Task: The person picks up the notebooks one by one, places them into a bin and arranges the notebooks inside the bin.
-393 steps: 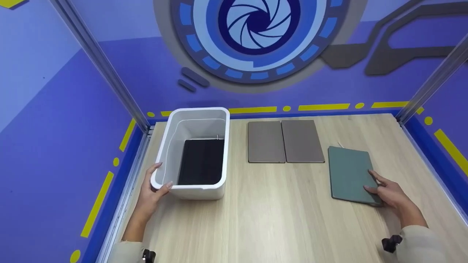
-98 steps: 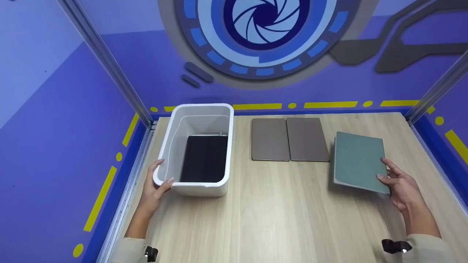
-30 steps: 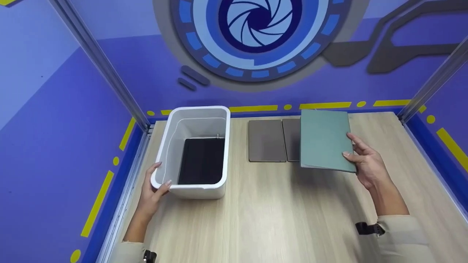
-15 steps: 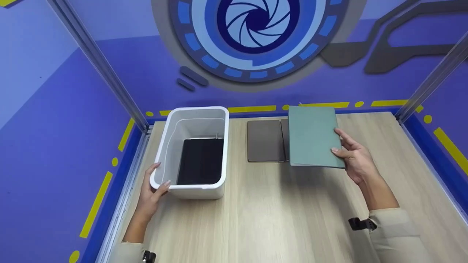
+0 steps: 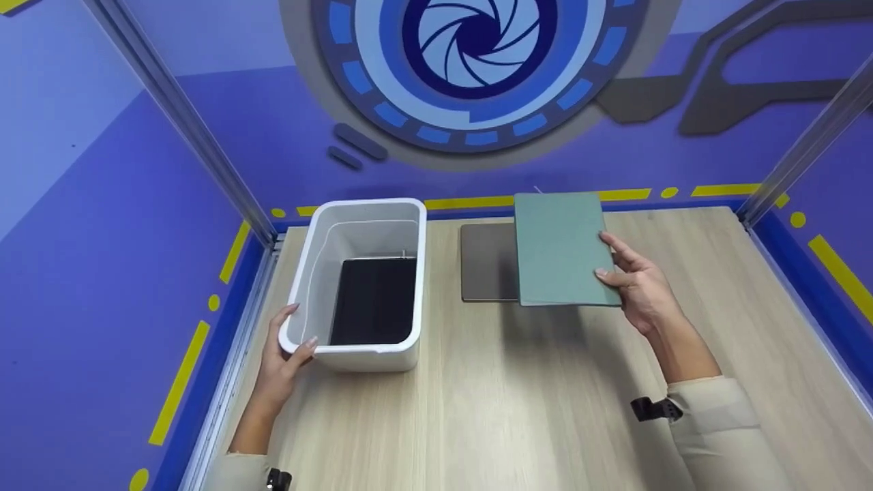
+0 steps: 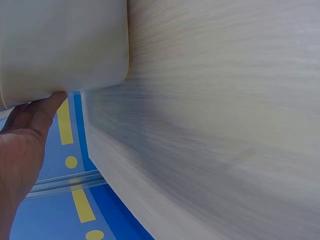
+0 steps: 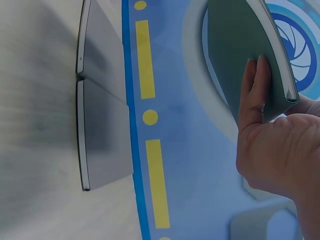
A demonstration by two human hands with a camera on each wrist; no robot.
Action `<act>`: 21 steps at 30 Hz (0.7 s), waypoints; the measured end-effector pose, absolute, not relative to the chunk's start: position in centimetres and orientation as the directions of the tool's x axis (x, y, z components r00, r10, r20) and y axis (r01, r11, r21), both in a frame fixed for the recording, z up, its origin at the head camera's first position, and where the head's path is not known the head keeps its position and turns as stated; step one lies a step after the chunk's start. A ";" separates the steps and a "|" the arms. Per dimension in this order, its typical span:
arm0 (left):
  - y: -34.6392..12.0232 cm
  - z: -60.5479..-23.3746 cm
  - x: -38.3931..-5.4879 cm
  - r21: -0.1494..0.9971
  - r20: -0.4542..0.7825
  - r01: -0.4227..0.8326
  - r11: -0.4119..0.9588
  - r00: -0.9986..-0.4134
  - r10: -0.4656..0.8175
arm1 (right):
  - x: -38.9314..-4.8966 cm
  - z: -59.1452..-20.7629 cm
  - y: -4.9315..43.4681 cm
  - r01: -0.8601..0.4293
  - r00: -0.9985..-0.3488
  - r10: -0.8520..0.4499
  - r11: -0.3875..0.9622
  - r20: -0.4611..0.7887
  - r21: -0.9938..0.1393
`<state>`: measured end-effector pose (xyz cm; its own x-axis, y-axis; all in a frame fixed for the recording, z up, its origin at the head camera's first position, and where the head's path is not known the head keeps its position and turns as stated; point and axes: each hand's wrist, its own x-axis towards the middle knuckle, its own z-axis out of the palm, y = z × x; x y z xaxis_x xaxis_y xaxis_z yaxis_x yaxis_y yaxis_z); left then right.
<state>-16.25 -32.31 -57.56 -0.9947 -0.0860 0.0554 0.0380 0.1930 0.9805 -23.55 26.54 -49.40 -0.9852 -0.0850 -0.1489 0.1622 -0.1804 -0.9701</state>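
My right hand [image 5: 641,290] pinches the lower right edge of a green notebook [image 5: 563,249], thumb on the front cover and fingers behind. It is raised above the table, its shadow falling below. In the right wrist view the notebook [image 7: 240,50] shows its pale page edges, and two fingers lie along the back cover. My left hand [image 5: 279,358] grips the near left corner of a white bin [image 5: 402,358], thumb over the rim. Inside the bin lies a flat black rectangular item [image 5: 375,300], like a notebook. The left wrist view shows fingers against the bin's outer wall [image 6: 65,45].
Two flat brown notebooks lie side by side at the back of the wooden table [image 5: 477,423]. The left one [image 5: 487,262] shows partly in the head view; the green notebook hides the other [image 7: 102,135], seen in the right wrist view. Blue walls enclose the back and sides.
The green notebook, lying at the right earlier, has been lifted and carried left by my right hand until it covers the right brown notebook. My left hand stays on the bin.
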 end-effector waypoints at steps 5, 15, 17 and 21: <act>-32.2 -57.5 -16.2 0.981 0.052 0.033 0.191 -0.994 -0.095 | -23.9 -49.4 25.2 0.166 -0.983 -0.101 -0.176 -0.150 -0.970; -32.2 -57.6 -16.2 0.981 0.056 0.036 0.191 -0.994 -0.099 | -24.5 -49.6 22.2 0.212 -0.972 -0.141 -0.183 -0.188 -0.960; -32.2 -57.6 -16.2 0.981 0.054 0.034 0.193 -0.994 -0.098 | -24.7 -49.6 21.7 0.213 -0.972 -0.144 -0.185 -0.188 -0.959; -32.1 -57.5 -16.3 0.982 0.043 0.025 0.190 -0.995 -0.089 | -25.1 -49.4 20.7 0.208 -0.972 -0.149 -0.171 -0.184 -0.963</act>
